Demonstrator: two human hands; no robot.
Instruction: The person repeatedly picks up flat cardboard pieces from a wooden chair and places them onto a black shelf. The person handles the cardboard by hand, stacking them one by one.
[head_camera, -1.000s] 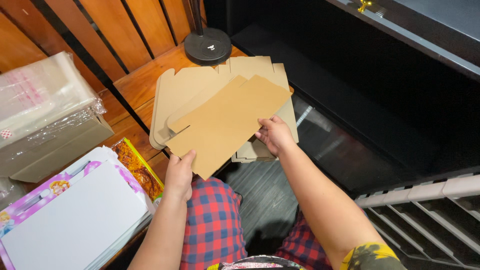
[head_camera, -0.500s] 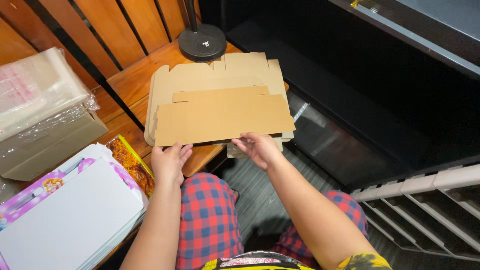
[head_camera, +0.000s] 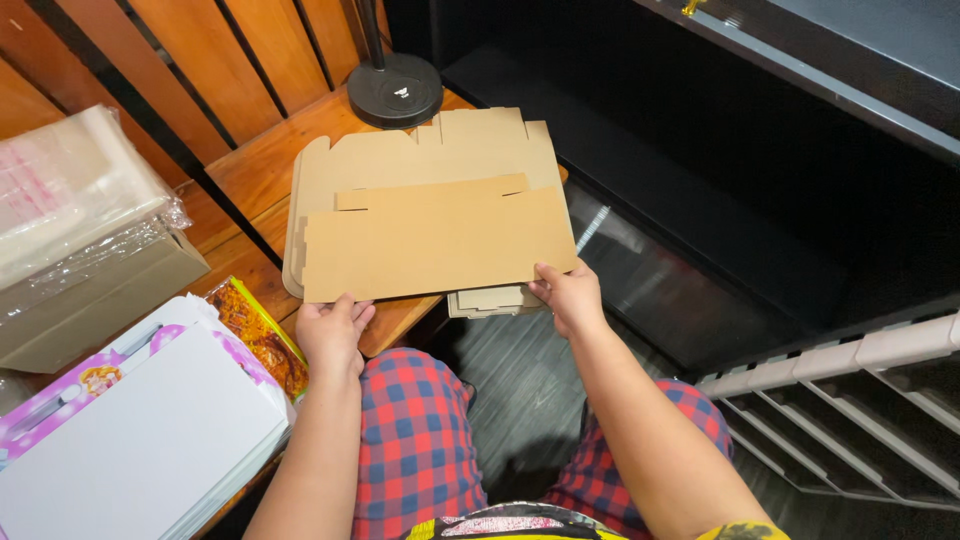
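Cardboard blank (head_camera: 440, 245) — flat, between 2 hands

The flat box blank (head_camera: 440, 245) in my hands is plain matt brown cardboard, smooth with crisp die-cut edges, same stuff as the stack of blanks (head_camera: 420, 160) under it, and they sit on a warm varnished wood bench (head_camera: 262, 175) with a soft sheen. Off to my left there's a crinkly glossy clear plastic bag bundle (head_camera: 70, 190), a shiny printed foil-looking packet (head_camera: 258, 335) and smooth white paperboard boxes (head_camera: 140, 440), while my shorts (head_camera: 415, 440) are soft checked cloth and the lamp base (head_camera: 395, 90) looks like matt black metal
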